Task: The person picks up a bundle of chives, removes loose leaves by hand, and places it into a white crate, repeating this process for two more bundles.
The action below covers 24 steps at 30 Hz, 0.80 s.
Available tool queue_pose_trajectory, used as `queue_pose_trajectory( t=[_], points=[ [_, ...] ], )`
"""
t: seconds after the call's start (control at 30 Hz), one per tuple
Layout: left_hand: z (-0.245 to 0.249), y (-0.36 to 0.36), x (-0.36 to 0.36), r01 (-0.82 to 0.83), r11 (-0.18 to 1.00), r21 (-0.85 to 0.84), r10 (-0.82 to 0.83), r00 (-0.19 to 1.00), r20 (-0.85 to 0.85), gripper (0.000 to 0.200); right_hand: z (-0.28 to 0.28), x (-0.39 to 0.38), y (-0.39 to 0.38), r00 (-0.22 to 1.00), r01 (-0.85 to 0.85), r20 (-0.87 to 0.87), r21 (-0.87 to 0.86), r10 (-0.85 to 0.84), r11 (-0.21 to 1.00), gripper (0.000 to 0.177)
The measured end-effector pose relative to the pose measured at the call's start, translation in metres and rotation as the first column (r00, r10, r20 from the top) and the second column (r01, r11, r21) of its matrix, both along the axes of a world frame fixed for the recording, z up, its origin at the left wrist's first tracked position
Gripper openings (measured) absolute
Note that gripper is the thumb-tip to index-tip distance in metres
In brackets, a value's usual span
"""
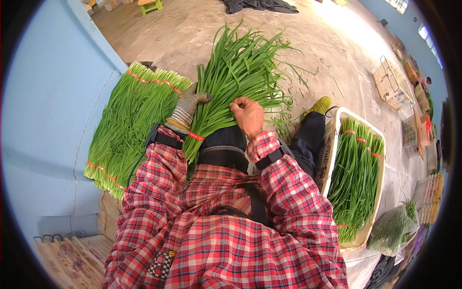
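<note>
A large bunch of long green leafy stalks (236, 77) lies across the lap, its leaf tips pointing away over the floor. A red band (196, 136) goes round its lower end. My left hand (186, 107), in a grey worn glove, is wrapped round the left side of the bunch. Bare, my right hand (248, 115) rests at the right side of the bunch, thumb and fingers pinched together at the leaves; whatever is between them is too small to make out.
Tied bundles (130, 120) are stacked at the left beside a blue wall (43, 106). A white crate (380, 192) of banded bundles stands at the right, near a yellow-green shoe (320, 104). Further right are a plastic bag of greens (392, 231) and another crate (392, 84). Loose leaves litter the floor.
</note>
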<state>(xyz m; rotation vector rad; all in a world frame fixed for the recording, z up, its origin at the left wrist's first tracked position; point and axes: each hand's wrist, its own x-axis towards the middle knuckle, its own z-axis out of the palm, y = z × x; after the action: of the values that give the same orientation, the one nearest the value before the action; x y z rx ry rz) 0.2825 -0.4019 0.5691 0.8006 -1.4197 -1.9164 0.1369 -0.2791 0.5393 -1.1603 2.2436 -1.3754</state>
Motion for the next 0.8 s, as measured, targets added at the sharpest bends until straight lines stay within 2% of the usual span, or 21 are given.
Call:
queue_pose_trajectory(
  t=[0.07,0.13,0.17,0.2,0.23,0.3,0.33,0.4,0.47,0.53,0.57,0.6,0.63,0.67,0.7,0.73,0.8],
  points=[
    [-0.004,-0.004,-0.001,0.006,1.000,-0.024,-0.006,1.000,-0.009,0.050,-0.012,0.000,-0.006,0.948,-0.003,0.316,-0.084,0.029,0.996,0.018],
    [-0.004,-0.005,0.001,-0.013,0.998,-0.066,0.016,0.999,0.037,0.049,-0.020,0.000,-0.007,0.935,0.010,0.354,-0.121,0.034,0.993,0.011],
    [-0.005,-0.005,0.003,-0.008,0.998,-0.067,0.011,0.999,0.042,0.049,-0.025,-0.002,-0.005,0.811,-0.033,0.561,-0.235,0.164,0.971,0.008],
    [-0.004,-0.005,0.003,-0.012,0.999,-0.037,0.013,0.999,0.032,0.047,-0.027,-0.004,-0.002,0.631,-0.044,0.715,-0.354,0.301,0.934,0.006],
    [-0.003,-0.005,0.004,-0.016,1.000,-0.008,0.017,1.000,0.020,0.046,-0.019,-0.006,0.007,0.630,-0.040,0.716,-0.357,0.301,0.933,0.006],
    [-0.008,-0.009,0.009,-0.035,0.999,0.042,0.036,0.999,-0.026,0.046,-0.003,-0.012,0.030,0.252,-0.145,0.901,-0.325,0.352,0.935,0.003],
    [-0.009,-0.010,0.011,-0.050,0.994,0.097,0.056,0.996,-0.068,0.046,-0.002,-0.017,0.037,0.250,-0.140,0.903,-0.324,0.350,0.935,0.003],
    [-0.011,-0.013,0.012,-0.037,0.994,0.098,0.044,0.997,-0.070,0.045,0.001,-0.033,0.053,-0.037,-0.219,0.827,-0.554,0.560,0.803,0.006],
    [-0.015,-0.017,0.015,-0.043,0.998,0.050,0.044,0.999,-0.028,0.045,0.021,-0.059,0.074,0.105,-0.254,0.750,-0.614,0.653,0.747,0.008],
    [-0.004,-0.010,0.016,-0.021,0.998,0.056,0.023,0.999,-0.033,0.045,0.021,-0.111,0.089,0.370,-0.261,0.537,-0.723,0.758,0.639,0.017],
    [0.001,-0.008,0.016,0.004,0.998,0.057,-0.002,0.999,-0.041,0.045,0.025,-0.130,0.091,0.509,-0.097,0.656,-0.599,0.557,0.795,0.024],
    [0.001,-0.008,0.016,0.012,0.999,0.052,-0.010,0.999,-0.042,0.045,0.029,-0.145,0.096,0.602,0.093,0.734,-0.456,0.315,0.885,0.031],
    [0.000,-0.008,0.018,-0.016,0.996,0.090,0.021,0.999,-0.046,0.047,0.023,-0.157,0.103,0.607,0.098,0.730,-0.461,0.315,0.882,0.031],
    [-0.001,-0.009,0.020,-0.045,0.991,0.129,0.051,0.998,-0.048,0.049,0.009,-0.168,0.109,0.717,0.128,0.663,-0.426,0.213,0.896,0.028],
    [-0.004,-0.011,0.020,-0.066,0.997,0.028,0.067,0.997,-0.044,0.050,-0.011,-0.179,0.112,0.808,0.164,0.579,-0.395,0.107,0.904,0.025],
    [-0.003,-0.013,0.020,-0.063,0.998,0.023,0.064,0.997,-0.048,0.050,-0.030,-0.189,0.114,0.878,0.200,0.480,-0.367,0.000,0.908,0.023],
    [-0.003,-0.014,0.023,0.018,0.999,0.037,-0.016,0.999,-0.049,0.051,-0.055,-0.196,0.120,0.945,0.286,0.251,-0.317,-0.211,0.904,0.020]
  ],
)
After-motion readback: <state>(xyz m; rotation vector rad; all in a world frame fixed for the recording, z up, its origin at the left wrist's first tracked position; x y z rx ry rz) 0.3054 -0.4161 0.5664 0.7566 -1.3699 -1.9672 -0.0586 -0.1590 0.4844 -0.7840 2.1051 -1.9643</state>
